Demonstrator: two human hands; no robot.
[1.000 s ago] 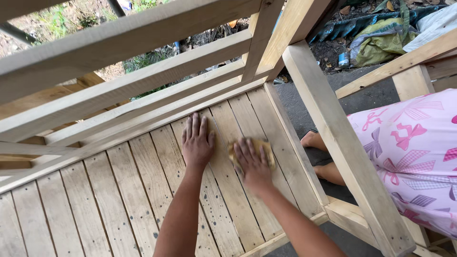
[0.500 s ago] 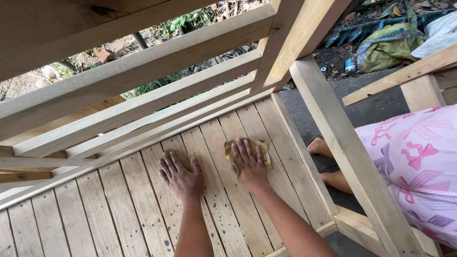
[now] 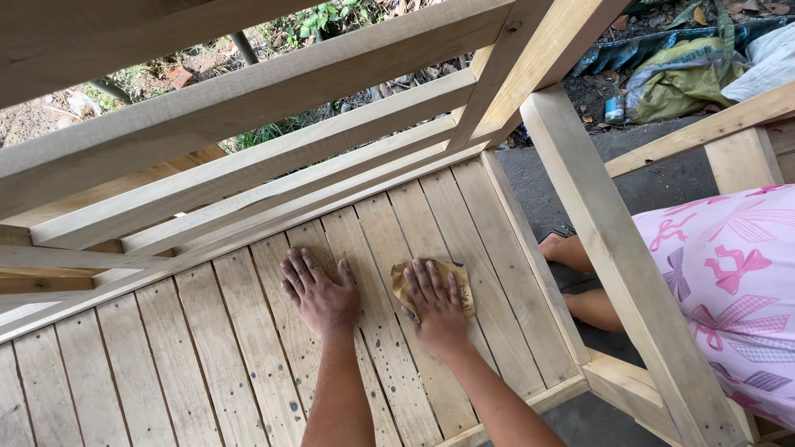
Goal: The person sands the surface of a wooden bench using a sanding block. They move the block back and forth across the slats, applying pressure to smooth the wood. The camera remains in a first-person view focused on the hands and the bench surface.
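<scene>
The right hand (image 3: 437, 300) is pressing flat, fingers spread, on a tan sheet of sandpaper (image 3: 434, 285) lying on the pale wooden slatted floor (image 3: 207, 364). The left hand (image 3: 319, 290) is resting open on the slats beside it, holding nothing.

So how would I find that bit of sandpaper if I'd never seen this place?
Look at the slatted wooden floor inside the pale timber frame. Two hands lie flat on the slats; the right hand presses on the sandpaper. It is a small, crumpled tan sheet, the only loose thing on the boards, while the left hand rests on bare wood.
</scene>
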